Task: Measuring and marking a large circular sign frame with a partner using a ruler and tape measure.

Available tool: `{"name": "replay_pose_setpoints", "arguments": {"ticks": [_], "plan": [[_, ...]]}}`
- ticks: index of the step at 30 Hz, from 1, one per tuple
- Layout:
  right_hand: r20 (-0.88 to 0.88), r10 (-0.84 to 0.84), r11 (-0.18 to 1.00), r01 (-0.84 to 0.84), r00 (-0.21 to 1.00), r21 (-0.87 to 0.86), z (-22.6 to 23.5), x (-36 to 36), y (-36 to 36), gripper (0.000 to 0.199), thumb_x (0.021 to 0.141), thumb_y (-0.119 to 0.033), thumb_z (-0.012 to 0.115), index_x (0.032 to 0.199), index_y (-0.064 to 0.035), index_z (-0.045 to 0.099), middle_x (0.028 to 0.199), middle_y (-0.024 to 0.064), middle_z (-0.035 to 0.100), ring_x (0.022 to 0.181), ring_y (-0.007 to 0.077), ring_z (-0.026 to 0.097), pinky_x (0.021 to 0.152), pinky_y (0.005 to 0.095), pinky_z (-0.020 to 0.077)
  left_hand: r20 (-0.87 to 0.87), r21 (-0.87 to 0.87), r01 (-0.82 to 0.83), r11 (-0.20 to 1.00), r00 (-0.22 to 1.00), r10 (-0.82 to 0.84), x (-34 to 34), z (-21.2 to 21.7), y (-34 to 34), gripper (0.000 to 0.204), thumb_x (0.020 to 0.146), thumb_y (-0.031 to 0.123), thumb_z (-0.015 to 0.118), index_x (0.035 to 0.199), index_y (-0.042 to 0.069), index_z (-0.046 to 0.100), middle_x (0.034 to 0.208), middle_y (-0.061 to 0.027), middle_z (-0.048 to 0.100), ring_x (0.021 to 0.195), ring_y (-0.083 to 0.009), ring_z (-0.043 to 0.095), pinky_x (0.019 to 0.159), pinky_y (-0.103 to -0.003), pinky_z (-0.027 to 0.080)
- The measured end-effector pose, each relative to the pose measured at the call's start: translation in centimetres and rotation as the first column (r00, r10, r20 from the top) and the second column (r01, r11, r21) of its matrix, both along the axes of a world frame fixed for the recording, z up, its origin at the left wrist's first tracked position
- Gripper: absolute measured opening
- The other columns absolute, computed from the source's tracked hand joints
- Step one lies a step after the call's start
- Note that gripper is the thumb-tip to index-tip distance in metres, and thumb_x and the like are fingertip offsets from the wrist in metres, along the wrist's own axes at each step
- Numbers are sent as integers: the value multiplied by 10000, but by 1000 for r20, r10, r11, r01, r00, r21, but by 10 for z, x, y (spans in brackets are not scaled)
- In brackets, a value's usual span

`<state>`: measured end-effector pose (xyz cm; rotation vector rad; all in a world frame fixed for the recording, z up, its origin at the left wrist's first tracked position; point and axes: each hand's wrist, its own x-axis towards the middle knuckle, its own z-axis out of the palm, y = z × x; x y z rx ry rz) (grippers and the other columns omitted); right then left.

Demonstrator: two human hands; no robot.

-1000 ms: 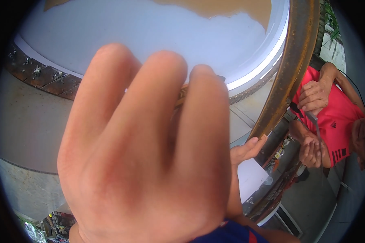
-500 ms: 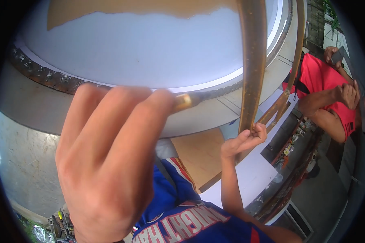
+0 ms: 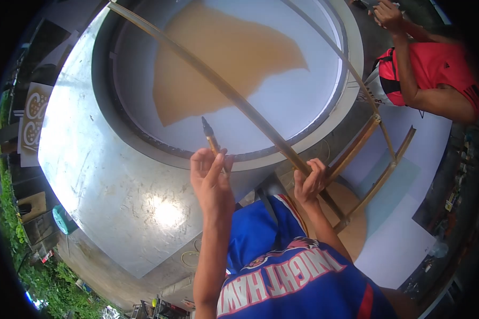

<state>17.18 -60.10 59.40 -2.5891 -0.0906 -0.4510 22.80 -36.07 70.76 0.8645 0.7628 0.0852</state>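
A paintbrush (image 3: pixel 212 139) with a dark tip and a golden-brown handle is pinched in the fingers of my left hand (image 3: pixel 212 178). Its tip points away from me, over the near edge of a round pale panel (image 3: pixel 250 125). An irregular tan patch (image 3: pixel 223 58) covers much of the panel's middle. My right hand (image 3: pixel 311 183) has its fingers curled around a long brown bar (image 3: pixel 218 80) of a ladder-like frame. This bar slants across the panel from far left to near right. Some of the right hand's grip is hidden.
A grey metal sheet (image 3: pixel 106 175) spreads left of the panel, around its wide grey rim (image 3: pixel 351 101). A person in a red shirt (image 3: pixel 436 74) is at the far right. White sheets (image 3: pixel 394 255) lie at right, under the frame's crossbars (image 3: pixel 356 146).
My left hand, earlier large and close in view, is now farther off, its brush pointing away from me. The view has shifted and takes in more of the panel. My right hand stays at the bar.
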Motion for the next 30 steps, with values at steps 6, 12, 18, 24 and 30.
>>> {"name": "replay_pose_setpoints", "arguments": {"ticks": [6, 12, 18, 24, 30], "plan": [[-44, -7, 996, 11, 999, 85, -1, 8, 3, 426, 929, -389, 597, 1155, -38, 512, 1144, 162, 546, 1018, 354, 565, 852, 437, 464, 102, -56, -13, 998, 995, 19, 55, 0, -48, 265, 897, 2, 623, 1098, 58, 460, 1018, -62, 577, 955, -138, 540, 813, -275, 420], [-51, 33, 992, -26, 998, 126, 3, 13, 5, 407, 938, -396, 581, 1129, -41, 528, 1105, 158, 564, 952, 348, 589, 822, 433, 475, 151, 103, 112, 988, 980, -127, 75, 21, -60, 270, 894, -30, 615, 1088, 64, 454, 1008, -84, 626, 859, -143, 578, 701, -273, 438], [-151, 34, 974, 1, 988, 225, 12, 17, 3, 396, 919, -310, 597, 1170, -26, 482, 1173, 195, 513, 1059, 376, 532, 890, 457, 440, 143, 214, 165, 963, 970, -198, 60, 23, -38, 284, 897, 29, 632, 1148, 70, 507, 1004, -72, 586, 845, -159, 590, 724, -305, 506], [-223, 126, 969, -72, 967, 236, 23, 17, 1, 348, 940, -248, 547, 1159, 9, 465, 1203, 216, 476, 1111, 386, 496, 961, 458, 398, 120, 212, 103, 972, 984, -131, -2, 29, 12, 236, 885, 35, 624, 1114, 35, 564, 1013, -57, 563, 927, -172, 596, 824, -320, 520], [-193, 138, 975, -98, 971, 201, 26, 17, 9, 338, 925, -210, 579, 1165, -3, 462, 1193, 208, 486, 1115, 388, 501, 952, 463, 404, -33, 678, 48, 734, 999, -36, -84, 24, 53, 330, 921, 269, 597, 1154, 35, 587, 987, -114, 625, 959, -251, 613, 910, -454, 490]]}}
